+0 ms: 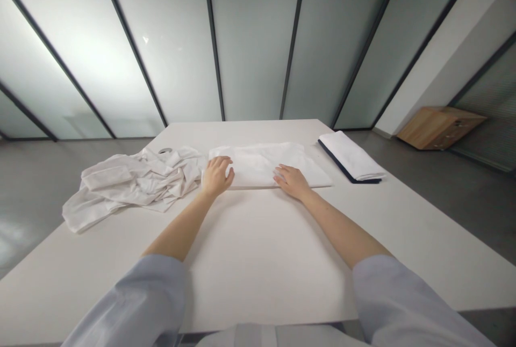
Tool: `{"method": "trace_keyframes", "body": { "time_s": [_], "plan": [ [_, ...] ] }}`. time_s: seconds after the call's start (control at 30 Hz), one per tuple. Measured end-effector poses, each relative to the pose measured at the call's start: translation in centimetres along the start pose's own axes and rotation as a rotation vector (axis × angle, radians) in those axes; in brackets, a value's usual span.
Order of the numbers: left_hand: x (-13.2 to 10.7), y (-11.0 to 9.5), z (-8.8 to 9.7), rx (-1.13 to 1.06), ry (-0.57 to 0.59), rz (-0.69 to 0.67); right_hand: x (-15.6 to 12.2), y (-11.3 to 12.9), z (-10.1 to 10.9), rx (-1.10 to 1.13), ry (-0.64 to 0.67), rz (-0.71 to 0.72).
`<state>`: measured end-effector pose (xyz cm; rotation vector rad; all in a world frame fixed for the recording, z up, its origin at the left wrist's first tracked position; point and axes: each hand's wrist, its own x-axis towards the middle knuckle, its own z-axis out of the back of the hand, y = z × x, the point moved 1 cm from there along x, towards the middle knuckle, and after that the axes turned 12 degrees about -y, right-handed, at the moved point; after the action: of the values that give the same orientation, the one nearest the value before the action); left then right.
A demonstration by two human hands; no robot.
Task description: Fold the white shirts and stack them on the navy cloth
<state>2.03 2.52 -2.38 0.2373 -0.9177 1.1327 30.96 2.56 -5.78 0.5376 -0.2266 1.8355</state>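
Note:
A folded white cloth [262, 161] lies flat in front of me, wider than it is deep. On its left end rests my left hand [218, 175], fingers a little bent and apart, with nothing gripped. My right hand [292, 180] lies on the cloth's near side, right of its middle, with fingers stretched out. To the left a crumpled heap of white cloth [137, 180] spreads over the table's left edge, close to my left hand.
The white table [266, 261] reaches toward a frosted glass wall [253, 41]. On its right side a folded white cloth [352, 156] lies on a dark navy one [355, 180]. A grey ring [165, 150] sits behind the heap. A wooden cabinet [431, 127] stands on the floor.

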Motion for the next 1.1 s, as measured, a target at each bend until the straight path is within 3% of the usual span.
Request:
{"method": "trace_keyframes", "body": {
  "time_s": [0.07,0.2,0.27,0.4,0.53,0.67,0.93,1.1],
  "plan": [
    [-0.4,-0.8,-0.8,0.036,0.176,-0.039,-0.2,-0.1,-0.8,0.002,0.088,0.009],
    [-1.8,0.5,-2.2,0.17,0.448,0.144,-0.2,-0.5,-1.6,0.003,0.179,-0.11],
    [-2.3,1.3,-2.5,0.213,0.516,0.198,0.0,-0.6,-1.7,-0.006,0.175,-0.182],
    [-2.7,1.8,-2.8,0.295,0.433,0.126,0.2,-0.6,-1.6,-0.057,0.147,-0.244],
    [-3.0,1.6,-3.7,0.197,0.479,-0.064,-0.1,-0.8,-1.5,-0.051,0.11,-0.121],
    [-3.1,1.9,-4.1,0.138,0.58,-0.041,-0.4,-0.5,-1.1,-0.005,0.065,0.005],
    [-3.2,1.2,-3.9,0.19,0.539,-0.083,-0.7,1.9,-0.2,0.16,0.061,0.282],
    [-3.0,-0.1,-3.3,0.269,0.541,-0.131,-0.6,1.9,-0.4,0.092,0.09,0.276]
  ]
}}
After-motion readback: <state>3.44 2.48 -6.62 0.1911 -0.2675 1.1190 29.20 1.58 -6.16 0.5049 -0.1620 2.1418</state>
